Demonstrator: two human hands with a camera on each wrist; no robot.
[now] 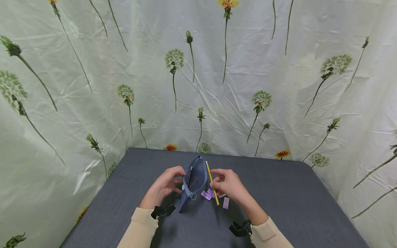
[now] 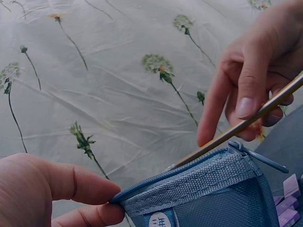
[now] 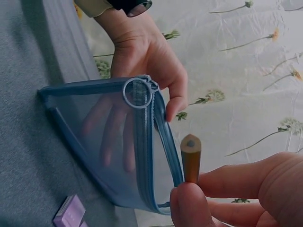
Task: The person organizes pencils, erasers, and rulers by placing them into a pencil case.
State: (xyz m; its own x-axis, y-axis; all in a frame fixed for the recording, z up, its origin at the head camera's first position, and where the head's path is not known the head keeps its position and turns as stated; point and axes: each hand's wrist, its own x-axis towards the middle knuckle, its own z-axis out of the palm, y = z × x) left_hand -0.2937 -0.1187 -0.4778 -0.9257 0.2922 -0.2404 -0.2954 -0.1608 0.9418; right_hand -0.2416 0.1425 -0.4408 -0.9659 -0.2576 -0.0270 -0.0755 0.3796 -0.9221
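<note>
A blue mesh zip pouch (image 1: pixel 198 175) stands tilted on the table with its mouth unzipped. My left hand (image 1: pixel 167 181) pinches its rim between thumb and finger, as the left wrist view shows; the other fingers lie behind the mesh in the right wrist view. A slim pale stick (image 1: pixel 190 175) is inside the pouch. On the pouch's right, my right hand (image 1: pixel 227 184) pinches a yellow pencil (image 1: pixel 216 198). The pencil's wooden lead end (image 3: pixel 191 143) faces the right wrist camera; its other end is beside the pouch's rim.
Several small purple blocks (image 1: pixel 225 203) lie on the dark grey table (image 1: pixel 279 199), to the right of the pouch and beneath my right hand. A pale curtain (image 1: pixel 149 69) printed with dandelions hangs behind the table and along its sides.
</note>
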